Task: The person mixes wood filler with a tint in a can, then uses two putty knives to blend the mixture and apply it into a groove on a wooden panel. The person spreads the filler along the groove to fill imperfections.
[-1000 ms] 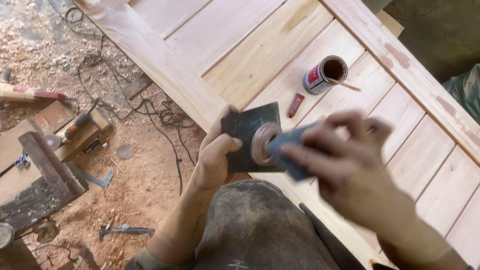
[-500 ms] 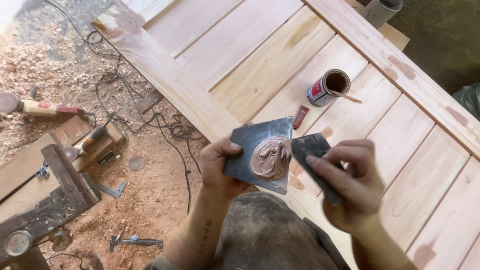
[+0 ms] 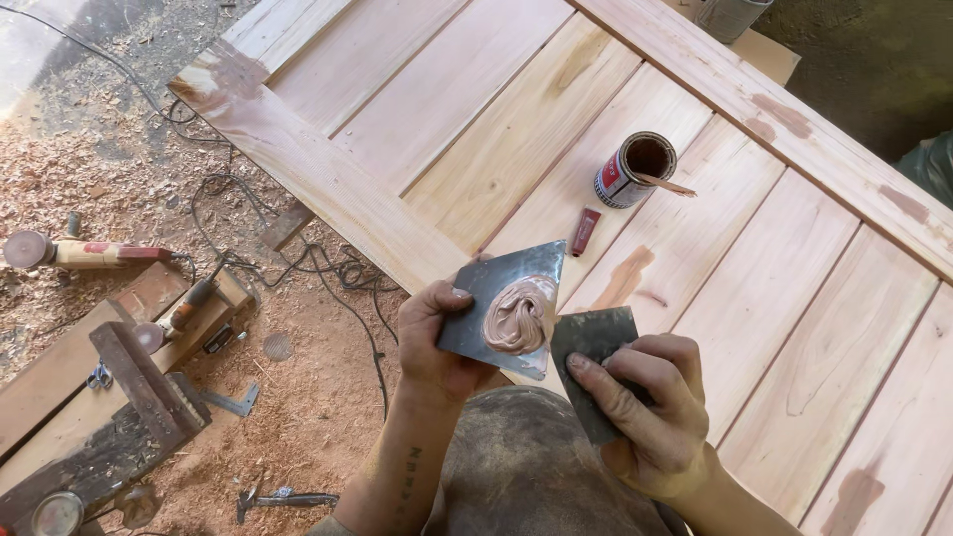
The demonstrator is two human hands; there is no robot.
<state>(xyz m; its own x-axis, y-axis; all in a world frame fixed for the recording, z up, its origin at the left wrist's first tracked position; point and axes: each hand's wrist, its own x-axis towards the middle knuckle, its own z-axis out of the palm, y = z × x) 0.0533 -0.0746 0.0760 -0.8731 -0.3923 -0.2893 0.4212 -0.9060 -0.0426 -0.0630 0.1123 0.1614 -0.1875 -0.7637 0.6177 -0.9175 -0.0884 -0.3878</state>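
My left hand (image 3: 437, 333) grips a thin grey metal plate (image 3: 486, 293) that carries a swirled lump of brown wood filler (image 3: 519, 316). My right hand (image 3: 650, 412) holds a second dark flat scraper (image 3: 593, 342), its upper edge just right of the filler and close to the plate. Both are held over a large pale wooden panelled door (image 3: 476, 129) lying flat. On the door stand an open tin (image 3: 632, 171) with a stick (image 3: 667, 185) in it and a small red object (image 3: 585, 231). A brown filler smear (image 3: 623, 279) marks a board.
Sawdust covers the earth floor (image 3: 308, 417) on the left. A power tool (image 3: 74, 253) with black cables (image 3: 328, 273), a wooden bench (image 3: 109, 397) with a second tool (image 3: 184, 310), and a hammer-like tool (image 3: 283, 499) lie there. A grey container (image 3: 730, 15) stands at the door's far edge.
The filler on the plate has been scraped into a swirled lump. My right hand with the scraper has drawn back to the right and lower, off the plate.
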